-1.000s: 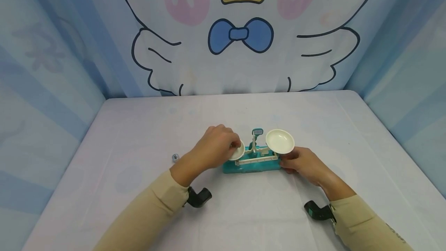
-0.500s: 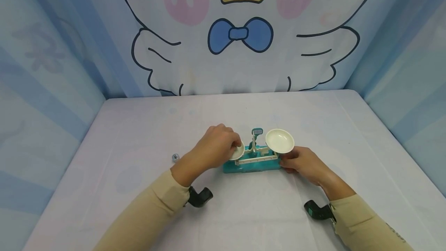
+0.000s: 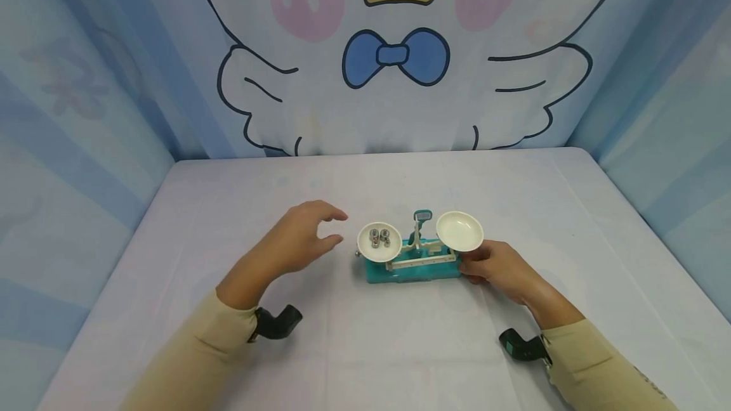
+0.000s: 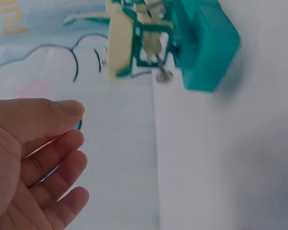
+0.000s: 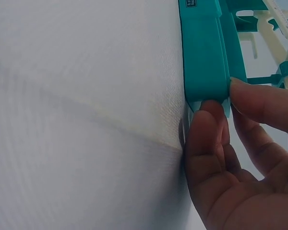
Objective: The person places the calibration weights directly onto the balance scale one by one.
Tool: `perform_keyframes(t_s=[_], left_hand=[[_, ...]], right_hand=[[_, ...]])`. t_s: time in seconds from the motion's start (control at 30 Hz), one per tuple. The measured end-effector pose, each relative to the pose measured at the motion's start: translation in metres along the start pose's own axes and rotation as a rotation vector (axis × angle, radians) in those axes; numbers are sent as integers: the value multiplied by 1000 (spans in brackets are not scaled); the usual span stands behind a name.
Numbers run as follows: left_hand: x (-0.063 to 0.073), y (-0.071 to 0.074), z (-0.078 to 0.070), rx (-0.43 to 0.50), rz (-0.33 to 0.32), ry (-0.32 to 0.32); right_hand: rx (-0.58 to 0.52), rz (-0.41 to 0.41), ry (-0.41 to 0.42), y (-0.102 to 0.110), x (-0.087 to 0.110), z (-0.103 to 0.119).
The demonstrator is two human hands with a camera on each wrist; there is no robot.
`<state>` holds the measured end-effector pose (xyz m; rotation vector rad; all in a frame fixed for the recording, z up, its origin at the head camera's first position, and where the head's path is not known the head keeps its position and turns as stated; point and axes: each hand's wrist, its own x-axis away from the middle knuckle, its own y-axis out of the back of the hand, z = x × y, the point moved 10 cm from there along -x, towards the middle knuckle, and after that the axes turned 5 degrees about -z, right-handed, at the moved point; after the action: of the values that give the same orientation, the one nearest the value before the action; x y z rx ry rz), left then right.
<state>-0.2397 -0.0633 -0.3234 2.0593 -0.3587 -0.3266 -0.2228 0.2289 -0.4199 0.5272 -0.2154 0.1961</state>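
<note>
A toy balance scale [image 3: 425, 271] with a teal base and cream beam stands on the table. Its left pan [image 3: 365, 254] carries several small metal weights [image 3: 375, 238]; the right pan [image 3: 459, 230] bears nothing. My left hand [image 3: 291, 240] is in the air left of the scale, thumb and fingers apart and holding nothing. From the left wrist view, this same hand [image 4: 38, 158] lies clear of the teal base [image 4: 206, 52]. My right hand [image 3: 502, 268] pinches the right end of the base, with the thumb [image 5: 259, 100] at its upper edge and fingertips against the end.
A pale cloth covers the table [image 3: 400, 347]. A printed curtain [image 3: 394, 113] rises behind its back edge, with blue curtains on both sides. Black wrist cameras [image 3: 280, 323] hang under both sleeves.
My left hand has drawn back leftward from the left pan and opened, uncovering the weights in it. It now covers the spot where a small metal piece lay. The right hand keeps still.
</note>
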Motion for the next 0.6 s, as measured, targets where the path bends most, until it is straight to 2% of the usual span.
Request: perform_keyframes(t_s=[0.17,0.3,0.4,0.6], left_hand=[[18,3,43,31,-18,107],[30,0,72,46,2,182],[37,-6,87,57,29,234],[40,-21,104,70,49,259]], right_hand=[[5,-7,-4,-1,0,1],[5,-9,-8,-3,-1,2],[2,-12,-6,-5,0,3],[-26,-12,6,-13,0,7]])
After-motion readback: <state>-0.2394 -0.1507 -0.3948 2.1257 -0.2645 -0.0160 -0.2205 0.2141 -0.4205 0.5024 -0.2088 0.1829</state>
